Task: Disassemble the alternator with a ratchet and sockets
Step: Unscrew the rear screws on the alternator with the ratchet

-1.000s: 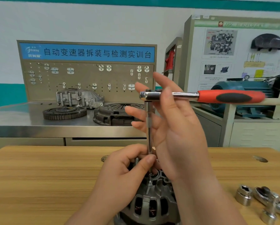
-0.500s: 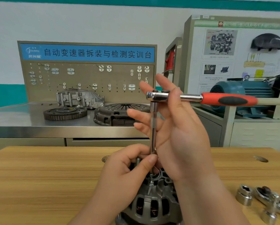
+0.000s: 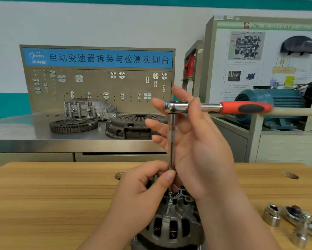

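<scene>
The alternator (image 3: 169, 230) stands at the bottom centre of the frame on a wooden table (image 3: 52, 195). Its base is cut off by the lower edge and its top is largely hidden behind two hands. Copper windings show through the housing slots. The left hand (image 3: 142, 193) pinches the lower end of a slim extension bar (image 3: 171, 141) between thumb and curled fingers; how the bar's tip meets the alternator is hard to make out. The bar rises to the ratchet (image 3: 176, 107), whose red handle points toward the right of the frame. The right hand (image 3: 204, 150) is spread, fingers straight, with the ratchet's neck passing between two of them. At lower right lie a loose socket (image 3: 271, 214) and a second ratchet (image 3: 296, 216), partly cut off.
</scene>
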Demonstrator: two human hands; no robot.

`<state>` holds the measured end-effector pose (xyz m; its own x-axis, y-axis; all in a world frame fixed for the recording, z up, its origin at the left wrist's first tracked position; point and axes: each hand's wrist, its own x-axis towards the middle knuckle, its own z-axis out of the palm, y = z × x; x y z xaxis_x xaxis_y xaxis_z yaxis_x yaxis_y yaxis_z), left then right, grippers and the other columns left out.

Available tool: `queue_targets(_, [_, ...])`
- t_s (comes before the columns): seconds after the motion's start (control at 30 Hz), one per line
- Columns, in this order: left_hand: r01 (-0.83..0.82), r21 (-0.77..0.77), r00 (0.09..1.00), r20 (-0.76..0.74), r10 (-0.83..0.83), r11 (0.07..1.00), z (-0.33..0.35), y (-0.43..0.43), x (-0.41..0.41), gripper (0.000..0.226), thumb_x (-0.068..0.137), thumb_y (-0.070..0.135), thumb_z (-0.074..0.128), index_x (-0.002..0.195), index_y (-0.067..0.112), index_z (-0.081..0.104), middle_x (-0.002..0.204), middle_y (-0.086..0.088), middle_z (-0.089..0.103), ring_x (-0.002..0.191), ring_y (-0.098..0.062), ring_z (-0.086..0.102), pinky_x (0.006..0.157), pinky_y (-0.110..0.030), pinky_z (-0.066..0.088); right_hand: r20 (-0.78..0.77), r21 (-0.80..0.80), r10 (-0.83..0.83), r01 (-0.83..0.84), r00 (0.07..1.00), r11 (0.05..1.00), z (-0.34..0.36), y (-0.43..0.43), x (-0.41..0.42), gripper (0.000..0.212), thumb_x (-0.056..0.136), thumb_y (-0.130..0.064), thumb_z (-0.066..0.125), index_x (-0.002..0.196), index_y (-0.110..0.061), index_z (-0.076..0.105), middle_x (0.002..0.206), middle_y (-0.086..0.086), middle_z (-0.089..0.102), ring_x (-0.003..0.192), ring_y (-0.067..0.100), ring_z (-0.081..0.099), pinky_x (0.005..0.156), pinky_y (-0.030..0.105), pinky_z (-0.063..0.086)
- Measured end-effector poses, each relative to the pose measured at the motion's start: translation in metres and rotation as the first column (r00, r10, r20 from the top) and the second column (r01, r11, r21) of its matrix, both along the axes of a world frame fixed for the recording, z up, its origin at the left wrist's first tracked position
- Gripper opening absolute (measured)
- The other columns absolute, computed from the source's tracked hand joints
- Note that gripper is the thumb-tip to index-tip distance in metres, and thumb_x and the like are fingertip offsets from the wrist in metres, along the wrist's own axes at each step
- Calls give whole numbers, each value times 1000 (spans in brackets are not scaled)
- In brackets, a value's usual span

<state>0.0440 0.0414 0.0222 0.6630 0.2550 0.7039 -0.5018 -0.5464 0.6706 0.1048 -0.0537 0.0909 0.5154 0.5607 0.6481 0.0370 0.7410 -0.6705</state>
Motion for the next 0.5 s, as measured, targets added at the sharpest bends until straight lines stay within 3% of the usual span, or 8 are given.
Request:
queue_targets(0.07, [-31,-6,999,-14,31,999,-1,1,1,20,78,47,55,86,39,71,72,14,71,69,3,64,66,-10,45,73,26,-119,118,990,993,-1,1,-1,21,91,-38,56,106,-34,70,110,-3,72,90,17,68,72,26,52])
queue_targets(0.13, [-42,-20,999,-27,41,999,-2,2,2,20,75,50,56,85,41,71,74,12,72,71,-1,66,67,-13,47,126,59,-200,194,972,979,-3,2,-1,24,87,-28,57,104,-35,73,115,-6,70,100,17,65,80,29,50])
queue_targets(0.33, [-15,-30,1000,-9,15,999,-3,1,3,18,78,47,57,86,40,71,72,11,71,68,3,63,64,-10,45,50,32,-56,54,997,998,-2,3,-2,30,93,-43,48,119,-36,60,115,-6,72,91,17,70,76,28,50])
queue_targets(0.4, [4,-29,1000,-7,-4,1000,-3,1,2,20,80,46,56,89,38,71,72,11,71,68,3,63,64,-10,45,22,23,-21,21,1000,1000,-1,1,-1,41,87,-46,45,125,-34,55,111,-2,73,87,19,72,75,28,50])
queue_targets(0.5, [-23,-12,1000,-6,23,1000,-2,-1,2,18,79,45,55,86,40,70,70,15,70,66,6,62,63,-7,43,88,30,-115,112,990,993,-2,1,-2,30,92,-42,50,120,-38,59,112,-3,73,88,18,72,75,23,54])
